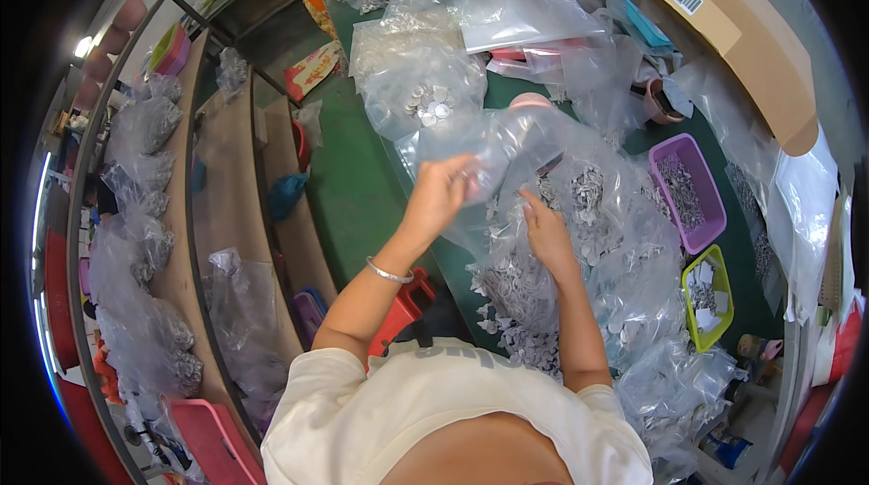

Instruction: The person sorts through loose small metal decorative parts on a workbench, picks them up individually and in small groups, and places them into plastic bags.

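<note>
My left hand (444, 191) is closed on a clear plastic bag (520, 136), gripping a fold of its film above the table's near edge. Just to the right, my right hand (549, 230) points its fingers up and left beside the same film. Its fingers look stretched out; I see nothing held in them. Under and around it lie small flat grey pieces (516, 290), many inside clear plastic. Beyond my left hand, another clear bag (385, 96) holds shiny round silver discs (430, 106).
A purple basket (712, 204) and a lime-green basket (721, 322), both with grey pieces, stand at the right. A cardboard box (769, 59) edges the far right. Shelves (176, 259) with bagged goods line the left. A red stool (398, 304) stands by the green table.
</note>
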The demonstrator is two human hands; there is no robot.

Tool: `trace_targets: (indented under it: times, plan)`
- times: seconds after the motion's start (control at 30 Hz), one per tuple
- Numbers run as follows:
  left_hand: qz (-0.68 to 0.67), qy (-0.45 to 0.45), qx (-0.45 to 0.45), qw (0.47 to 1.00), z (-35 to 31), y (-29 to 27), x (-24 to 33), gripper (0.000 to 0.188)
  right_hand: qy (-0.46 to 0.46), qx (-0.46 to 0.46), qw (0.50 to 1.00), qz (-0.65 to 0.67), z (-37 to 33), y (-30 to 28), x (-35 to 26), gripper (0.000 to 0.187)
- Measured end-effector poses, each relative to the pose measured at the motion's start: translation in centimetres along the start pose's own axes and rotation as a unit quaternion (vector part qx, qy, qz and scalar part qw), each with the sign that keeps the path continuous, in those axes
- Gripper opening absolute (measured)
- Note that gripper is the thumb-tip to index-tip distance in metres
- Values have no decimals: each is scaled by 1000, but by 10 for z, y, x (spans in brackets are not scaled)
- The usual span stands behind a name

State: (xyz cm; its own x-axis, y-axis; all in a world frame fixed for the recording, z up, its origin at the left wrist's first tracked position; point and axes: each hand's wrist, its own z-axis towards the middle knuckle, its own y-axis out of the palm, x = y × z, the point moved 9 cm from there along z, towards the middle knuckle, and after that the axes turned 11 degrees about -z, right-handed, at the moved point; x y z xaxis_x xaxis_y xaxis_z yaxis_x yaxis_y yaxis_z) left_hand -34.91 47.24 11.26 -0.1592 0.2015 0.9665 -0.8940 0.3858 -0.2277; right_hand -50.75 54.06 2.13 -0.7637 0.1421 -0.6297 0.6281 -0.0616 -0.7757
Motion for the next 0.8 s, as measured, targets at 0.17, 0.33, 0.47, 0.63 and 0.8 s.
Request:
trace_targets:
  times: [0.17,0.33,0.47,0.63,0.8]
  plan:
    - [131,266,84,951,-1,-4,20,28,-143,-51,988,-1,-22,3,-48,36]
    - [97,330,-162,925,-41,81,21,43,93,-83,894,431,-9,20,7,36]
    - [107,333,-305,886,-100,123,4,41,214,-46,780,587,-3,92,123,24]
    - [47,337,-260,904,-108,111,-6,36,297,98,585,749,-36,147,317,25]
    - [226,50,-131,964,-134,75,-88,36,356,179,652,645,-57,91,206,27]
